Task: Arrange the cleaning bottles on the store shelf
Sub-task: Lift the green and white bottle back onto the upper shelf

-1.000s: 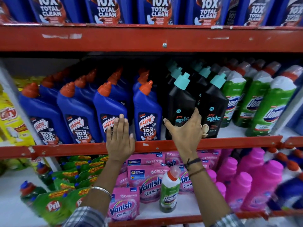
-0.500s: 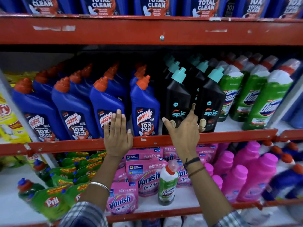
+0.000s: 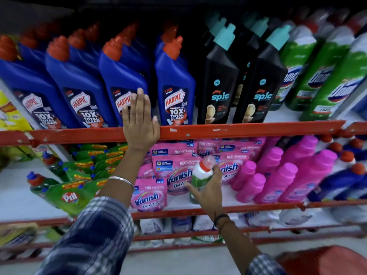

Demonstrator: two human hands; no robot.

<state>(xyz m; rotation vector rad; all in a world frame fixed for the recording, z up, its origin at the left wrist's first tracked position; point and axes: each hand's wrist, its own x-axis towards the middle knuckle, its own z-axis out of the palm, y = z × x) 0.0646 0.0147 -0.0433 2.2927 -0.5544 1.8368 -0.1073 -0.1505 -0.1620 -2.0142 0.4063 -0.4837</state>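
Nearest, the right hand (image 3: 207, 192) wraps loosely around a small green-and-white plastic bottle with a red collar and clear cap (image 3: 201, 176), which stands among the pink Vanish pouches (image 3: 178, 171) on the lower white shelf (image 3: 17, 193). With so light a hold, the bottle could slip or knock the soft pouches forward as it lifts. Farther up, the left hand (image 3: 140, 124) lies open and flat against the red metal shelf rail (image 3: 248, 129) and a blue Harpic bottle (image 3: 124, 82); a push there might topple the leaning blue row.
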